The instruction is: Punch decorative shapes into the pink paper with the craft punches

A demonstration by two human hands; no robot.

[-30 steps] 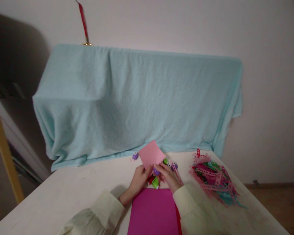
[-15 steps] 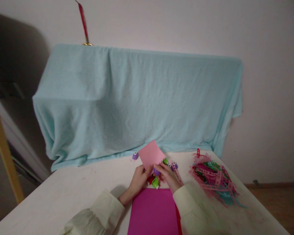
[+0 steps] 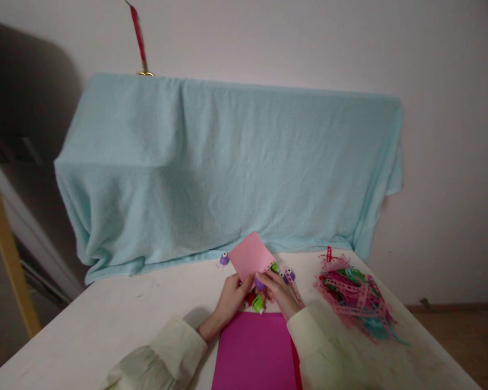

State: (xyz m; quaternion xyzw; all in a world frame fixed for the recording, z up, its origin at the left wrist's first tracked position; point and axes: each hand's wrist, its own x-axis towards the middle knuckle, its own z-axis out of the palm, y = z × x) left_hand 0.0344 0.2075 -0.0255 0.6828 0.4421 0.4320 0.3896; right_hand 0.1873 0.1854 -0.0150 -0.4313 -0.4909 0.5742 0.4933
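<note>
My left hand (image 3: 231,294) pinches the near corner of a square pink paper sheet (image 3: 250,255), which is tilted up over the table. A row of small cut-outs runs along the sheet's right edge. My right hand (image 3: 281,295) is closed around a small purple paper punch (image 3: 261,284) at the paper's lower right edge. Fingers partly hide the punch, and its exact bite on the paper cannot be made out. Beneath my hands lie a green punch (image 3: 258,304) and a red piece (image 3: 250,299), partly covered.
A magenta sheet (image 3: 255,352) lies in front of me, with red paper under its right side. One purple punch (image 3: 224,259) stands at the back left, another (image 3: 290,276) beside my right hand. Cut paper strips (image 3: 355,295) are heaped at right. A light blue cloth (image 3: 244,168) hangs behind.
The pink sheet has shifted very slightly up and to the left. Both hands stay in nearly the same place, with the same hold.
</note>
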